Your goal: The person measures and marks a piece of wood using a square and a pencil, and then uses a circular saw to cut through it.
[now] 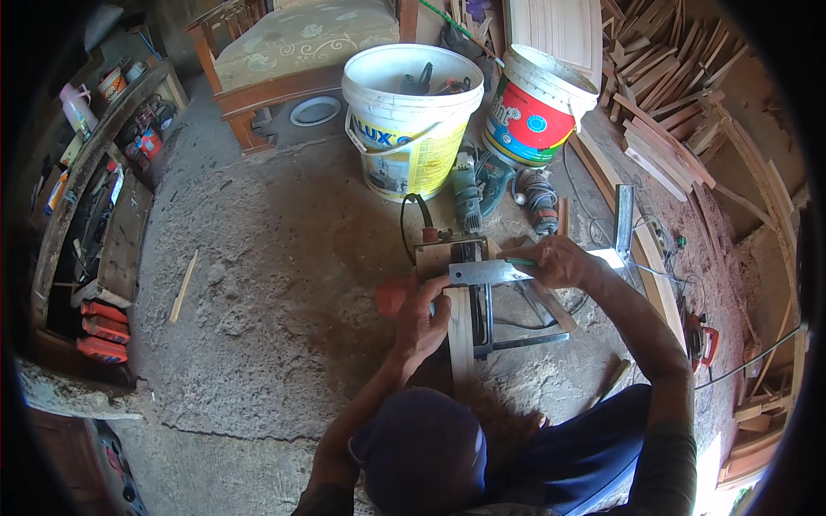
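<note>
A metal carpenter's square (486, 273) lies across a pale wooden strip (462, 331), its dark arm upright at the right end. My left hand (422, 325) is closed around the strip, its index finger by the blade's left end. In my closed right hand (561, 261) is a thin green pencil (516, 261), its tip close to the blade's upper edge. The strip rests beside a dark metal frame with rails (482, 322), partly under the blade. How the strip is held there is hidden by my left hand.
Beyond my hands stand a white and yellow bucket (404, 159) with tools and a red-labelled bucket (533, 112). Power tools (539, 202) and cords lie before them. Stacked wood offcuts (662, 77) fill the right. A carved chair (301, 52) is behind; a shelf (103, 146) stands left.
</note>
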`<state>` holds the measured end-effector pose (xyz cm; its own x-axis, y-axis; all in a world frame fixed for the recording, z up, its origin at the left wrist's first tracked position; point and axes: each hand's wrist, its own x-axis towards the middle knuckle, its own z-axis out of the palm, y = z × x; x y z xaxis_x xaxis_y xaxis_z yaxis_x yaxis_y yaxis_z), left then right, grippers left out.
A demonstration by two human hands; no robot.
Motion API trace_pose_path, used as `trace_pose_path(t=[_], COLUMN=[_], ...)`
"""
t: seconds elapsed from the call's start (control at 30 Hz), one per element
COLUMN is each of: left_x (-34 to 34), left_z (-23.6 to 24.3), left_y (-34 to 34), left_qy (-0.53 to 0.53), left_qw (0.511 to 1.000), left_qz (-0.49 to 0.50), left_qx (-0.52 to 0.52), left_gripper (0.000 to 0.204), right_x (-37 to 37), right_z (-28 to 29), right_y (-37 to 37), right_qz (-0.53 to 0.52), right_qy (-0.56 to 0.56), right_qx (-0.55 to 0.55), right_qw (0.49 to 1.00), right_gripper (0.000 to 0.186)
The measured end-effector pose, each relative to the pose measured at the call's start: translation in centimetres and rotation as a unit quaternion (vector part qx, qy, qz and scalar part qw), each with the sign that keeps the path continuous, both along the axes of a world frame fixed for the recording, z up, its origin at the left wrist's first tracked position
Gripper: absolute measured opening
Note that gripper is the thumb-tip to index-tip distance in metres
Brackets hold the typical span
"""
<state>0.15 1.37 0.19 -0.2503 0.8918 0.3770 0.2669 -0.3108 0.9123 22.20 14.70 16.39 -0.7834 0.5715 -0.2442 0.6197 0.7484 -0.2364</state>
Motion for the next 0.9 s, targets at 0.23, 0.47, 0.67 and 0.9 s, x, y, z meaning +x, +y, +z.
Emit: trace_pose_path(t=[0.23,0.47,0.67,0.9], left_x=[0.19,0.0,0.04,0.17], left_z=[0.14,0.16,0.16,0.32], left_y=[0.05,0.04,0.08,-0.08], left_qy=[-0.006,-0.006,-0.006,-0.027], left_qw=[1.0,1.0,1.0,0.999], left_qz=[-0.001,-0.01,-0.008,-0.015], left_qx=[-0.001,-0.003,0.004,-0.018], left_gripper=[0.03,0.031,0.031,0.032], right_x=[-0.16,-0.01,0.17,0.1], right_z=[0.46,0.35,0.07,-0.03], right_y=[-0.3,-0.12,-0.08,0.0], right_qz=[-0.014,-0.008,-0.002,0.0], right_qy=[-0.016,-0.003,-0.001,0.008], right_qx=[0.005,-0.005,0.006,0.006], right_qw=[1.0,1.0,1.0,1.0], right_gripper=[0.033,0.033,0.033,0.033])
